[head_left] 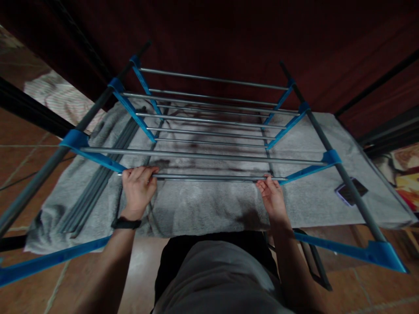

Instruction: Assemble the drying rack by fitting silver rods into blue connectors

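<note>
A rack of grey tubes and blue plastic brackets stands on a grey blanket, its tiers joined by thin metal rods. My left hand [139,185] is closed around the left end of a metal rod [206,178], close to a blue bracket [98,158]. Near the other end, my right hand [271,192] pinches the same rod beside the right blue bracket [304,173]. Whether the rod's ends sit in the brackets is hard to make out. Just beyond it, another rod [203,155] spans the two brackets.
Several loose grey tubes [101,174] lie on the blanket [203,205] at the left. A dark phone-like object [352,191] rests at the right, behind an upright tube [353,192]. A dark red curtain [209,39] hangs behind the rack. Blue brackets [353,250] jut out near my forearms.
</note>
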Motion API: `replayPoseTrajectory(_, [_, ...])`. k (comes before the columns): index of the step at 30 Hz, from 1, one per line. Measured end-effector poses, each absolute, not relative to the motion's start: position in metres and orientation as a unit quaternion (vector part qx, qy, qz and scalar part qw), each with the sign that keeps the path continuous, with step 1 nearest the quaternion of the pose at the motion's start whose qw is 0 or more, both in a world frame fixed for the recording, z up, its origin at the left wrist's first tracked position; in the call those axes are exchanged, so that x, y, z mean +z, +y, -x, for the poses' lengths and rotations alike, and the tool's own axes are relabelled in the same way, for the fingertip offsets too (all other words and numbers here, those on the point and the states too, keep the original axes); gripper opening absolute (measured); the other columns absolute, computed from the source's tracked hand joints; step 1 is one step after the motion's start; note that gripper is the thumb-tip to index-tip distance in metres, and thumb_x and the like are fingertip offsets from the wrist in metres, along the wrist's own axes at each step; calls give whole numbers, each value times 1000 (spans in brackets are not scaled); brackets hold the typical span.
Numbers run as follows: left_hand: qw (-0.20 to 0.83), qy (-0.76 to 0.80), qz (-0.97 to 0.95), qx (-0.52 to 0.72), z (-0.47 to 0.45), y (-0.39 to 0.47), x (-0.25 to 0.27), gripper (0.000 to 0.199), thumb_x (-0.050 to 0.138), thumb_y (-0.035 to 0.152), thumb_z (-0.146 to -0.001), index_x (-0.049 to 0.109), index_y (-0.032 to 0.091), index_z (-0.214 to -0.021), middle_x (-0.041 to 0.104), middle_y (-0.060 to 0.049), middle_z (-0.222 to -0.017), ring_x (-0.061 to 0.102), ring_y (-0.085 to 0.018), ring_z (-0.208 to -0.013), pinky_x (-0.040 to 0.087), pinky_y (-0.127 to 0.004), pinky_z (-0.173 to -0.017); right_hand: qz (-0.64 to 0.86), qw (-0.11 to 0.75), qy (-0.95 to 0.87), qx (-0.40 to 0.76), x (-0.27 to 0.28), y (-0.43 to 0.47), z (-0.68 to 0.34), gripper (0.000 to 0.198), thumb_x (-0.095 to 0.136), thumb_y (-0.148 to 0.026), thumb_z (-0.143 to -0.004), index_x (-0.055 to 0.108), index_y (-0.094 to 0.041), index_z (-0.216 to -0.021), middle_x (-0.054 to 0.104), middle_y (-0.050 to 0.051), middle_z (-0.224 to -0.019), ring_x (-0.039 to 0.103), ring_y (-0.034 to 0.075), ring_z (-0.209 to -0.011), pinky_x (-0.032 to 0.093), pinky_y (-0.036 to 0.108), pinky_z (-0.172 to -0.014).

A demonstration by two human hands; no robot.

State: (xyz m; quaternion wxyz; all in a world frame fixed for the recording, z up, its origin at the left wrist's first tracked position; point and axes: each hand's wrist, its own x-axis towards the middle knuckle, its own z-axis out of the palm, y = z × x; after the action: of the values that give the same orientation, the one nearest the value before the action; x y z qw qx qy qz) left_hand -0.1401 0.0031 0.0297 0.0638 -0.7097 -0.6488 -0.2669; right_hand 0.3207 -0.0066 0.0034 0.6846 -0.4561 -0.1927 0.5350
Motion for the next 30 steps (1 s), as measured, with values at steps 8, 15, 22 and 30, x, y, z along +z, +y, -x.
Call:
replayPoseTrajectory(8, [85, -646, 708, -273, 136, 3, 35, 23, 53, 22, -89, 71, 26, -101, 76, -5, -97, 66, -27, -97, 38, -45, -94, 462, 664, -189, 556, 4, -8, -320, 30, 89, -44, -79, 67, -24, -80, 75, -3, -79, 72, 13, -75, 59, 28, -79])
replayPoseTrajectory(15, [98, -645, 703, -284, 132, 3, 45, 22, 52, 21, -88, 70, 26, -99, 75, -3, -92, 66, -28, -94, 39, -47, -94, 472, 652, -196, 560, 0, -7, -318, 31, 82, -51, -84, 68, -23, -83, 75, -1, -78, 72, 14, -74, 60, 30, -78])
replayPoseTrajectory(22, [107, -645, 692, -308, 125, 6, 52, 19, 53, 21, -89, 70, 26, -98, 74, -4, -88, 66, -28, -91, 38, -49, -94, 479, 628, -201, 579, 3, -7, -313, 38, 75, -59, -88, 69, -23, -81, 75, 2, -80, 72, 16, -76, 61, 31, -80])
replayPoseTrajectory(30, [86, -654, 680, -320, 120, 7, 64, 20, 54, 21, -88, 71, 26, -97, 70, -4, -86, 64, -29, -91, 36, -50, -95, 476, 564, -293, 609, 21, -15, -277, 24, 84, -46, -82, 76, -24, -86, 79, 3, -88, 73, 17, -82, 61, 31, -79])
